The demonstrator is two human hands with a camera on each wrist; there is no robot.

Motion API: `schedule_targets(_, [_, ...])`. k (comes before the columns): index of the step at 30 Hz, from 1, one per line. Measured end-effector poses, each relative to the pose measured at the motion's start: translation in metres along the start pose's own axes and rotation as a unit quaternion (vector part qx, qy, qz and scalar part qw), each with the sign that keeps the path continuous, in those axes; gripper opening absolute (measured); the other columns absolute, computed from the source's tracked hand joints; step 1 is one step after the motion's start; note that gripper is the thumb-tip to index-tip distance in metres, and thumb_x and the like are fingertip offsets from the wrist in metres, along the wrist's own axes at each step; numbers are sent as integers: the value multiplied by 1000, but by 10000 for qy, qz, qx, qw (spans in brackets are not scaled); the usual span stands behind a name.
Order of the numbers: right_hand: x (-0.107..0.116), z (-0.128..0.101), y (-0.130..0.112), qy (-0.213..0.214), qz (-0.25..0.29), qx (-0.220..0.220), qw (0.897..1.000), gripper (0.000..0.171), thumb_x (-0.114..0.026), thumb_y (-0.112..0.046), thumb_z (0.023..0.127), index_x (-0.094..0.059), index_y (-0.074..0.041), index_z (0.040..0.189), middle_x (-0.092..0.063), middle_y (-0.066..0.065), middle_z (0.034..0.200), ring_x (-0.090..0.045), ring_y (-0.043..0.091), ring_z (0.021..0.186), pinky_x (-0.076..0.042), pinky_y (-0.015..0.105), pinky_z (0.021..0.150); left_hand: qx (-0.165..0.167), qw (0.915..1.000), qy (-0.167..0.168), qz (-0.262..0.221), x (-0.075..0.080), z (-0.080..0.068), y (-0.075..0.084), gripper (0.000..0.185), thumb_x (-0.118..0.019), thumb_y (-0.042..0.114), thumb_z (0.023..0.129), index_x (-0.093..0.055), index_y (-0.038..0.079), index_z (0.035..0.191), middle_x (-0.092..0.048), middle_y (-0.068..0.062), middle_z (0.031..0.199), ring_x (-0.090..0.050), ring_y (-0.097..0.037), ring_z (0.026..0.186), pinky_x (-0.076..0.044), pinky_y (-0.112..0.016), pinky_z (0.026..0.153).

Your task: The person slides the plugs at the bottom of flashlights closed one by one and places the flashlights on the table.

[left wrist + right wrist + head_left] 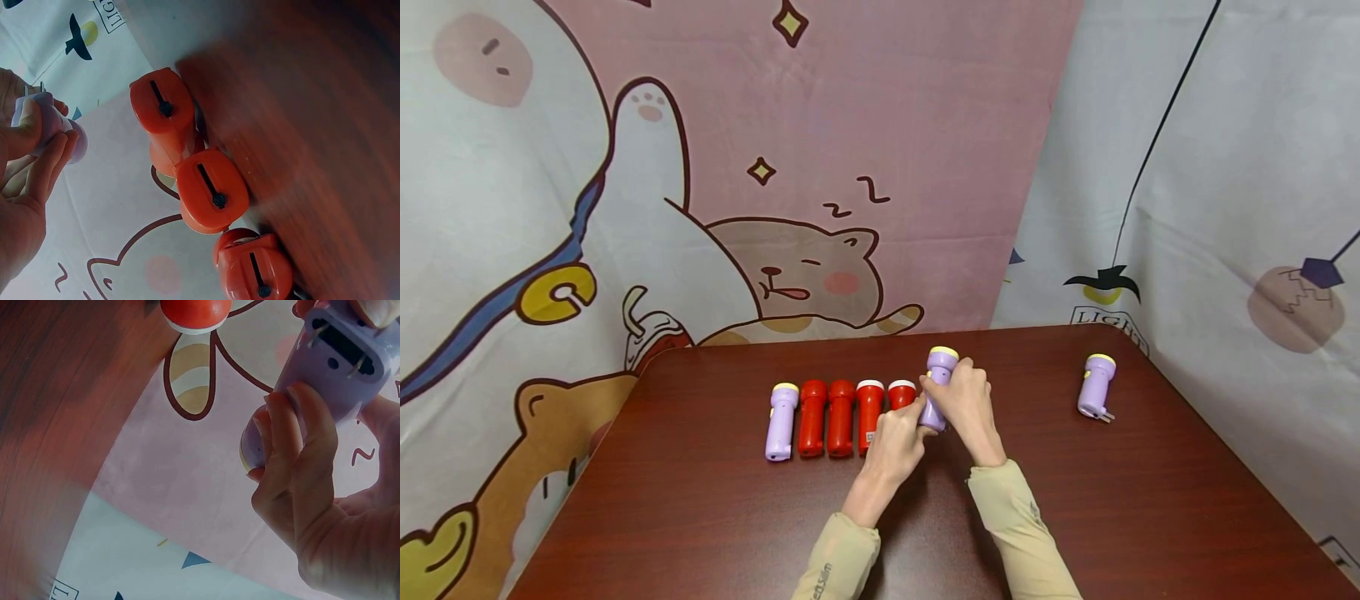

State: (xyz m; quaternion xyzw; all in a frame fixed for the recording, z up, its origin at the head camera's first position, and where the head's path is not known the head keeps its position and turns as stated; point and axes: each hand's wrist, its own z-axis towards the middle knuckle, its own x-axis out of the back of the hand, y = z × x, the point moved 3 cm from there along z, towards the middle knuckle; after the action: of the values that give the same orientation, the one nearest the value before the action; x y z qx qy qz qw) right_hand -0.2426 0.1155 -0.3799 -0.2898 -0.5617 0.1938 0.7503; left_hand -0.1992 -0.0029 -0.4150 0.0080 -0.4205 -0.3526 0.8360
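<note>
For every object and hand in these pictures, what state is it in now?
Held purple flashlight: gripped by both hands, plug prongs folded out at its base.
Left hand: holds that flashlight's lower end.
Right hand: fingers curled round its body.
Four red flashlights: lying side by side in a row.
Purple flashlight at the row's left end: lying flat.
Purple flashlight on the right: lying apart, prongs out.
Table: bears all of them.
</note>
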Motion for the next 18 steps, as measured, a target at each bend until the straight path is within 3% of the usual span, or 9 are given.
schedule_targets(18, [0,0,1,-19,-94,27,10000,61,-72,-41,77,-51,11,100,-63,27,85,-66,43,74,-55,44,61,-31,10000,20,73,-1,-1,0,41,-75,0,73,-64,0,113,-74,-9,90,-70,-25,68,-55,-30,62])
